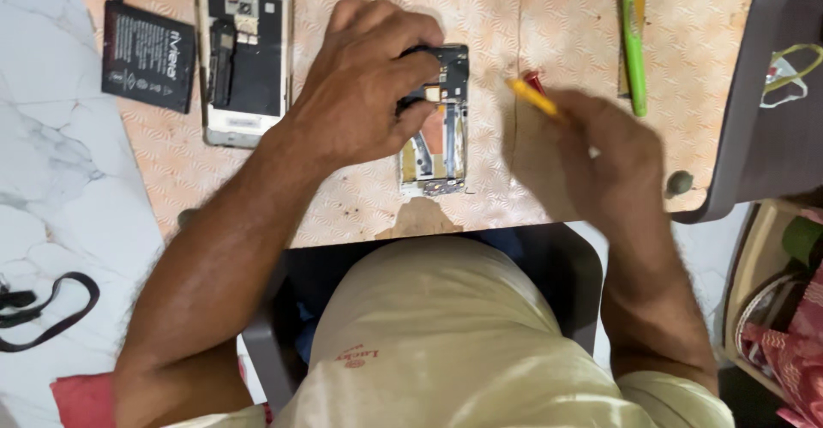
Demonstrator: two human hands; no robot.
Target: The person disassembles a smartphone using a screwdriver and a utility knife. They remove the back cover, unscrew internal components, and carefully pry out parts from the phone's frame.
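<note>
Left hand (364, 94) clamped over the top end of the opened phone body (435, 132), fingers curled round its upper edge, pinning it flat to the counter (360, 197). Phone lies lengthwise, just below and right of that hand; lower half exposed, showing metal frame, brownish panel, small gold-coloured connector near the fingertips.

Right hand (600, 158) is motion-blurred, well right of the phone. It pinches a slim yellow-handled tool (533, 98), likely a small screwdriver, tip pointing up-left toward the phone; something red shows just behind it. Grip looks pressed together round the handle, though the blur hides the fingers.

To do it well, judging from this: keep the holding hand's weight down so the frame cannot skate on the mat, bring the tip in low and square, and go lightly near the connector.

Left of the holding hand: detached back cover (244, 55), pale rim, dark inner plate. Further left, a flat black battery (148, 53), matte, rectangular. Counter surface is a peach mat with embossed wave pattern. Beyond the right hand, a green stick-like tool (633, 47).
</note>
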